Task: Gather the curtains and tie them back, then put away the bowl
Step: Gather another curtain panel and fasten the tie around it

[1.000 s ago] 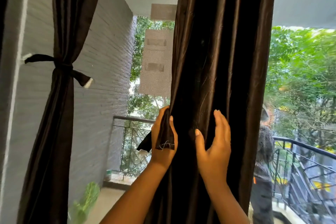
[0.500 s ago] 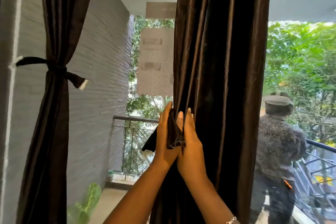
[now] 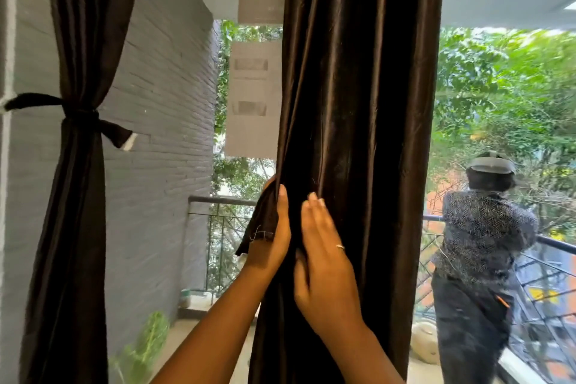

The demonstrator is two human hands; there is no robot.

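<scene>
A dark brown satin curtain (image 3: 358, 103) hangs loose in the middle of the view. My left hand (image 3: 272, 243) grips its left edge together with a dark tie strip (image 3: 260, 221) with a frayed end. My right hand (image 3: 324, 262) lies flat against the curtain's front right beside the left hand, fingers straight and pointing up, a ring on one finger. A second dark curtain (image 3: 74, 196) at the left is gathered and bound by a knotted tie (image 3: 81, 115). No bowl is in view.
A grey brick wall (image 3: 162, 134) runs along the left. Beyond the curtains lies a balcony with a metal railing (image 3: 218, 199) and trees. A person in a patterned jacket (image 3: 480, 246) stands at the railing on the right. A green plant (image 3: 146, 343) grows at lower left.
My right hand slid left from the curtain's middle to sit beside my left hand. The view shifted, and the person at the right came more into view.
</scene>
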